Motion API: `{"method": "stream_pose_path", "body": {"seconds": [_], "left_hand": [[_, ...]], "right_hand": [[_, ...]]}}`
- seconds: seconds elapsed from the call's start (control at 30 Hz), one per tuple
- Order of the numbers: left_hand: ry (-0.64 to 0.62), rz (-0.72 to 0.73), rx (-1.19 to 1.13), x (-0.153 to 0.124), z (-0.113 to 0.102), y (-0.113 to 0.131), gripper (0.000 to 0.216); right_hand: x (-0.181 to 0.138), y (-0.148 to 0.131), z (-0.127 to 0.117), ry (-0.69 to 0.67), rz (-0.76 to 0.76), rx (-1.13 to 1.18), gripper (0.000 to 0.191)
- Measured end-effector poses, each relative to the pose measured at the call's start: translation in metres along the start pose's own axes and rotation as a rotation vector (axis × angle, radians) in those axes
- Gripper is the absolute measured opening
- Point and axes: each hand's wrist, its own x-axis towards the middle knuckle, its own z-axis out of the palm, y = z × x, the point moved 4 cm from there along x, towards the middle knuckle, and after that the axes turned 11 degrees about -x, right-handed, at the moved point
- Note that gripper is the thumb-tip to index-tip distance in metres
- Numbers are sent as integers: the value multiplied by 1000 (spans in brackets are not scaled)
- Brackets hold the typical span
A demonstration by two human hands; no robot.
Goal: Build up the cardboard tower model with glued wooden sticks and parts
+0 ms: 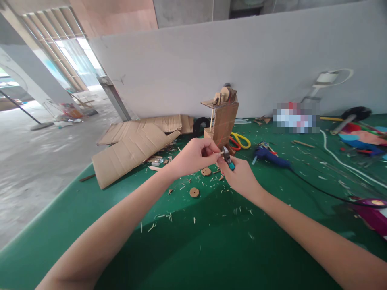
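My left hand (201,155) is closed, its thumb and finger pinching a thin pale stick (221,153). Closed around a pair of small pliers (226,154) with a dark metal head and teal on the handle, my right hand (240,173) meets the left in the middle. The stick's end is at the pliers' head; the hands hide most of the stick and handles. Just behind them stands an upright cardboard model (225,121) with small round parts on top. On the table below lie two cardboard discs, one nearer me (194,192) and another close to my hands (206,172).
Cardboard sheets (130,155) lie at the left by the table edge. Yellow-and-red-handled scissors (242,141) rest behind my right hand. A blue glue gun (272,156) trails a black cord rightward. Wood shavings dot the green table (169,249); coloured materials (363,139) sit far right.
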Motion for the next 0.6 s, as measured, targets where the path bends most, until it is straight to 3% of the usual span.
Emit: {"method": "stream_pose_path", "body": {"seconds": [0.17,0.3,0.37,0.47,0.6], "left_hand": [[16,9,64,2,1,-2,11],[37,16,209,2,-14,0,10],[-74,-18,372,1,-22,-3,13],[-381,-138,576,-3,-26,-18,29],[-480,-248,723,-7,-24,-35,29]], "right_hand": [[3,1,-1,-8,-17,-53,41],[10,1,-8,-73,-31,-80,36],[11,4,-13,-163,-74,-186,36],[5,14,-21,-254,-197,-478,40],[-8,24,-30,-211,-499,-774,51]]}}
